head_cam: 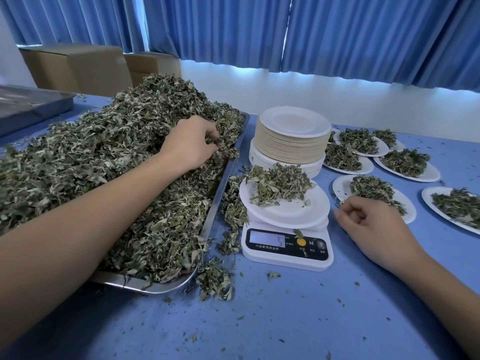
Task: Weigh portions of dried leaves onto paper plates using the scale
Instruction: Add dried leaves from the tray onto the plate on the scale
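Observation:
A big heap of dried leaves [109, 152] fills a steel tray [220, 183] on the left of the blue table. My left hand [191, 144] lies on the heap near the tray's right rim, fingers curled and pinching some leaves. A white scale [285, 245] stands in the middle, its display showing a 5. On it sits a paper plate [291, 211] with a small pile of leaves [278, 183]. My right hand [368, 222] rests on the table just right of the scale, fingers loosely curled, holding nothing.
A stack of paper plates [291, 136] stands behind the scale. Several filled plates [405, 165] lie at the right. Spilled leaves [215, 279] lie by the tray's near corner. A second steel tray [33, 105] and cardboard boxes [78, 66] are at the back left.

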A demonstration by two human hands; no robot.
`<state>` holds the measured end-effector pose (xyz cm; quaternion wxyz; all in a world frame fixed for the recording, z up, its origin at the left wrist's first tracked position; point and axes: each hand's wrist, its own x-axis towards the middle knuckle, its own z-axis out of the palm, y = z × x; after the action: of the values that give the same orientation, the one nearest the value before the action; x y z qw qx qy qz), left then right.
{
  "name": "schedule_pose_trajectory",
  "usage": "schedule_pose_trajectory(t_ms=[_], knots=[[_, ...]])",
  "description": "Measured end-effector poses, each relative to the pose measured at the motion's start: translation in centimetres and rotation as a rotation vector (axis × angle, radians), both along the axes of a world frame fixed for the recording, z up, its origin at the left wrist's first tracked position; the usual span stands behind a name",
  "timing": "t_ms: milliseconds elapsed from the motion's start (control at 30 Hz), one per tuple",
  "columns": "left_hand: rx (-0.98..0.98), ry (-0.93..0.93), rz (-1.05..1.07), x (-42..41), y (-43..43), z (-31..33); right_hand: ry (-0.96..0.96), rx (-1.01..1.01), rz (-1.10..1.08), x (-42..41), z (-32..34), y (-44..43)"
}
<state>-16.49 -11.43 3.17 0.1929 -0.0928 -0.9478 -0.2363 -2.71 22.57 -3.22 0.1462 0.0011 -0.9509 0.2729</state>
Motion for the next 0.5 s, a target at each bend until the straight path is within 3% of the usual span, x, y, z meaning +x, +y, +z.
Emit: schedule_pose_trajectory(t_ms=[300, 500], knots=[[0.37, 0.03, -0.156, 0.6, 0.7, 0.4, 0.006, 0.003, 0.005, 0.0, 0.1, -0.1], [0.463, 0.005, -0.266, 1.5, 2.1, 0.6, -0.007, 0.002, 0.007, 0.1, 0.2, -0.2]])
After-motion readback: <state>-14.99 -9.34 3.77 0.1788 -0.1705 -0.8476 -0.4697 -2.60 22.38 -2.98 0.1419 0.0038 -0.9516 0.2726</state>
